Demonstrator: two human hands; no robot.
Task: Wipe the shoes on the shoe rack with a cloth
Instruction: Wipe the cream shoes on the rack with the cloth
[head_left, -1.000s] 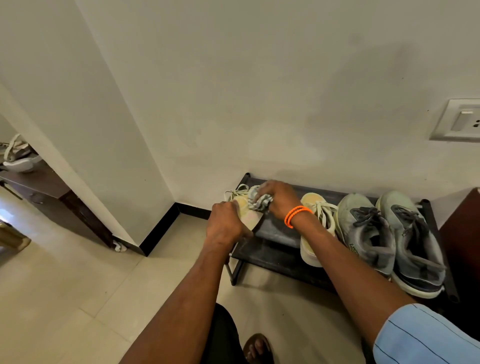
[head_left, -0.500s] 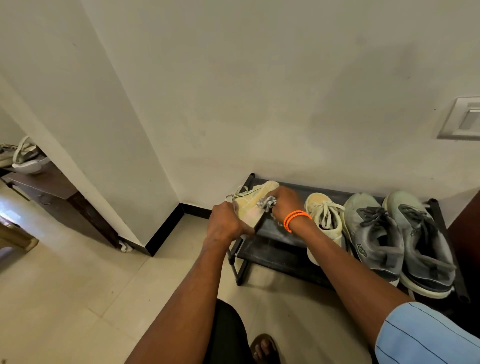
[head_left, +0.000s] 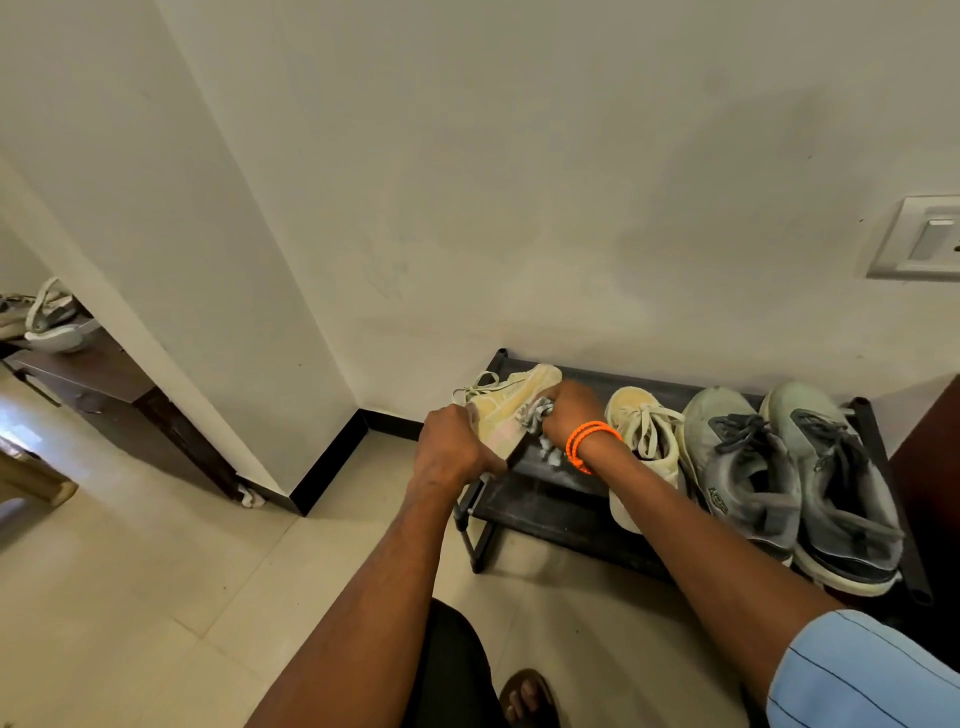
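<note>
My left hand grips the heel end of a pale yellow sneaker, held tilted on its side above the left end of the black shoe rack. My right hand, with orange bands on the wrist, holds a bunched grey-white cloth against the sneaker's side. The matching yellow sneaker stands on the rack to the right. Two grey sneakers stand further right.
The rack stands against a cream wall beside a corner. A switch plate is on the wall at the right. A dark wooden cabinet with shoes on top is at the left. My sandalled foot rests on the tiled floor.
The yellow sneaker has been turned from sole-up onto its side, and my right hand with the cloth has moved along its side toward the middle. The view shifted slightly.
</note>
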